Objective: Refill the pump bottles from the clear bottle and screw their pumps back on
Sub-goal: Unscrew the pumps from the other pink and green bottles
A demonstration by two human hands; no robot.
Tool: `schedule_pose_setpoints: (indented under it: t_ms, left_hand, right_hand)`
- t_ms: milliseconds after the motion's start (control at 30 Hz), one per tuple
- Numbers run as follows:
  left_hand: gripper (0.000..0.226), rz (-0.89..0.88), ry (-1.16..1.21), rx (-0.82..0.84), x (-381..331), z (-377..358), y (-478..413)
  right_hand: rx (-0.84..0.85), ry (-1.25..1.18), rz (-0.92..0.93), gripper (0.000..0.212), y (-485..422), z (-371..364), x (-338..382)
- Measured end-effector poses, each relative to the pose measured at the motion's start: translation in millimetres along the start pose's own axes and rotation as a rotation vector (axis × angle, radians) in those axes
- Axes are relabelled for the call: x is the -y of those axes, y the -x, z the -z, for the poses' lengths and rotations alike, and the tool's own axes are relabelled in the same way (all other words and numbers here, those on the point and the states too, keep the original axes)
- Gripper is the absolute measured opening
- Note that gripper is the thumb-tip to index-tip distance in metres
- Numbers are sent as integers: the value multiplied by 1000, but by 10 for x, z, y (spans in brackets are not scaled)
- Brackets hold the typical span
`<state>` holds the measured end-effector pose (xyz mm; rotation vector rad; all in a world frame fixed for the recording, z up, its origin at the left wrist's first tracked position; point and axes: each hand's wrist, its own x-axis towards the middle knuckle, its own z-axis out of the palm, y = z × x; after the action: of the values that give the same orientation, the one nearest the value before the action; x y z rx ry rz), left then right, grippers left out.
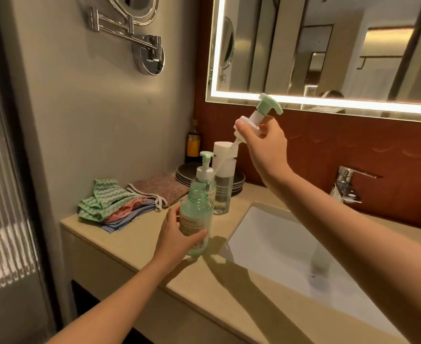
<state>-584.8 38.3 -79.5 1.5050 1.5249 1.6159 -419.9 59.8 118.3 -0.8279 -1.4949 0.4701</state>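
Observation:
My left hand (177,238) grips a green pump bottle (196,219) with its neck open and no pump on it, held tilted just above the counter. Up and to the right, my right hand (261,142) holds the removed pump (259,115) by its white collar. The pump's green head points up and its dip tube slants down toward the open neck. Behind stands a second green bottle (204,172) with its pump on. Next to it is the clear bottle (223,177) with a white cap.
Folded cloths (115,204) lie at the counter's left end, with a stack of dark plates (187,173) and a dark bottle (193,145) behind. The white sink (303,256) sits to the right, with a chrome tap (348,182). A lit mirror hangs above.

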Motion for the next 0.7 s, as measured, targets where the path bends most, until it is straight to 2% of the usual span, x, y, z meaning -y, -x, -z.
schedule_pose_setpoints:
  t_ms: [67,133,233,333,433,500,700]
  left_hand:
    - [70,17,-4,10,6,81,-65]
    - [70,24,-14,9,38,198,-115]
    - [73,19,-29,-9,100,406,-174]
    - [74,12,-46,-34,160,625,-228]
    - [72,-3,-81,-69,192,760,-234]
    - [73,-14,-101,-83,223,794,-213]
    - [81,-3,-76,-112,312,831,-240]
  right_hand:
    - [-80,-55,-125,42,-106,72,-61]
    - [-23,11,-291,40,-113,94,-212]
    - [324,168,-465,31,118,17,-521]
    - [703,236,-458,25,420,-199,-735]
    - [871,286,-425,27,590,-536,-872]
    - [887,288,-432,30,661,-780,-933]
    - [743,292,-507,37,745,-1184,-1129]
